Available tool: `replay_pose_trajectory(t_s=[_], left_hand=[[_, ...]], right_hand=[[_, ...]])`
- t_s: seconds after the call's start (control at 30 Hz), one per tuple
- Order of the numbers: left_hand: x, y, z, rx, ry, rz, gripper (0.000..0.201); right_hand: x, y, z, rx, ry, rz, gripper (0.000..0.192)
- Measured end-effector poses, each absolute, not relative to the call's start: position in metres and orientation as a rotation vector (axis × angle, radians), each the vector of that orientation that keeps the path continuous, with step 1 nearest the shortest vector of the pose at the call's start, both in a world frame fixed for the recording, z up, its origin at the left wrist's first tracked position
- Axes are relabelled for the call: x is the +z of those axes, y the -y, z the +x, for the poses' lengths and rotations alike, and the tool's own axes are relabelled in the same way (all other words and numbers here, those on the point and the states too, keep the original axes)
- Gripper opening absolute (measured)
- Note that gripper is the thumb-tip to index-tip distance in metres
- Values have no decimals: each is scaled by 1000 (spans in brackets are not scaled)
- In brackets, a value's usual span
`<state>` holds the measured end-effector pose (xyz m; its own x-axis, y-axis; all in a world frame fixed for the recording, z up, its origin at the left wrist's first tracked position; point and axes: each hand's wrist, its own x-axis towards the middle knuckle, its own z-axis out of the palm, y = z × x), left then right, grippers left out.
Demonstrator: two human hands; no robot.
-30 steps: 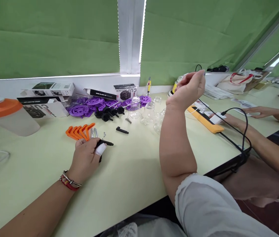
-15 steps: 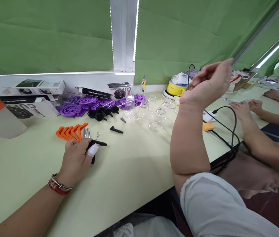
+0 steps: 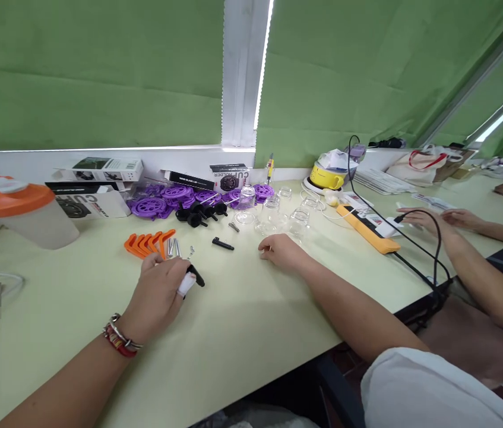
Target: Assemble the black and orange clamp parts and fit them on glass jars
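Note:
My left hand (image 3: pixel 157 291) rests on the pale green table (image 3: pixel 233 321) and grips a small black plastic part (image 3: pixel 196 276); one finger wears a white wrap. Just beyond it lie several orange plastic pieces (image 3: pixel 146 243) and a few metal pins (image 3: pixel 174 247). My right hand (image 3: pixel 280 251) lies on the table with fingers loosely curled, holding nothing that I can see. It is near several clear glass jars (image 3: pixel 273 215) and a loose black part (image 3: pixel 222 244). A small spring (image 3: pixel 233 226) lies behind that part.
Purple wheels (image 3: pixel 162 199), black knobs (image 3: pixel 200 213) and product boxes (image 3: pixel 95 187) line the back. An orange-lidded shaker (image 3: pixel 24 211) stands at left. A yellow appliance (image 3: pixel 326 175), orange power strip (image 3: pixel 367 229) and black cable (image 3: pixel 429 249) sit at right, beside another person's arms (image 3: pixel 469 249).
My right hand has come down from in front of my face to the table beside the jars. My left hand has turned the black part slightly.

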<state>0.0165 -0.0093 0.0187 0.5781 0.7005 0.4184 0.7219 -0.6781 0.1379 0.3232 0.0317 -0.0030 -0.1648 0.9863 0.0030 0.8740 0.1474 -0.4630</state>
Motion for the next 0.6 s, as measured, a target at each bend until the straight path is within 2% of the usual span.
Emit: replay_pose_trajectory(t_s=[0.33, 0.6], left_hand=[[25, 14, 15, -391, 1117, -2869, 19], [16, 10, 14, -495, 1113, -2918, 13]], right_hand=[[-13, -35, 321, 576, 2052, -1756, 10], [-15, -35, 322, 609, 1986, -1796, 8]])
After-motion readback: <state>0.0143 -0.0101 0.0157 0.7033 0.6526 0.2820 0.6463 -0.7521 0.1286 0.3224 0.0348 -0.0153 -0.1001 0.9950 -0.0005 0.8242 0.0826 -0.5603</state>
